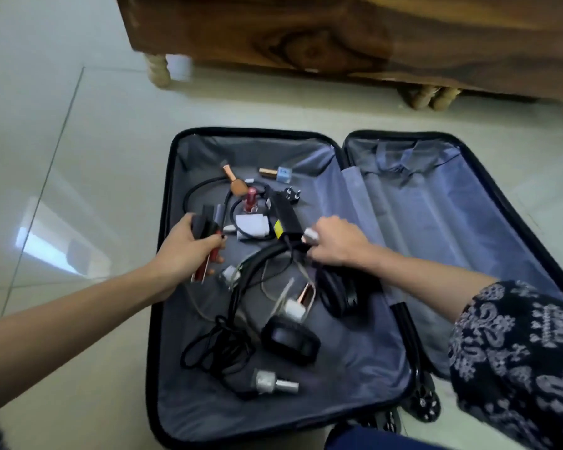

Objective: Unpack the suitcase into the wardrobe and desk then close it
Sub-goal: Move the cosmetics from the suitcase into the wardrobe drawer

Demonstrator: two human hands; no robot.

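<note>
**Tiled floor with an open suitcase**

The floor (88, 131) is laid with pale, glossy tiles. A thin seam (48, 164) runs slantwise across its left part, and a bright patch of reflected light (46, 245) sits on the tile left of the suitcase. The suitcase (358, 368) lies flat on the floor, opened into two halves side by side with the grey lining up. Its black wheels (424, 405) are at the near edge. Beyond it and apart from it, a piece of dark wooden furniture (306, 34) stands on turned legs, one at the left (158, 69) and two close together at the right (431, 95).
</note>
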